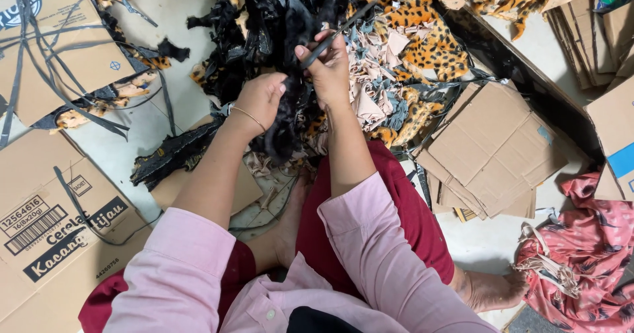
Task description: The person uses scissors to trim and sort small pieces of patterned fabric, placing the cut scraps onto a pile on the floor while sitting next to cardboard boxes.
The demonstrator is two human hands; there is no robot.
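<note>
Person sat on floor, both hands up over lap. Left hand (261, 99) was closed in a fist around a strip of black furry fabric (285, 125), which hung down from the grip toward the knees. Right hand (328, 66) was closed on the handles of scissors (343, 26), blades pointing up and right, apparently at the top of the same black strip; blade gap hard to tell, looked slightly parted. Black fabric was held between the two hands, in front of a big heap of black scraps (277, 9). Progress judged: plenty already cut, since pinkish-grey trimmings (376, 75) and leopard-print pieces (426, 42) lay piled just right of the hands and thin black offcut strips (63, 75) were strewn over flattened cardboard (53, 49) at left. Much seemed left too, the black heap being large and untidy. More folded cardboard sheets (495, 151) sat right of the leg, red patterned cloth (581, 254) near the foot.
</note>
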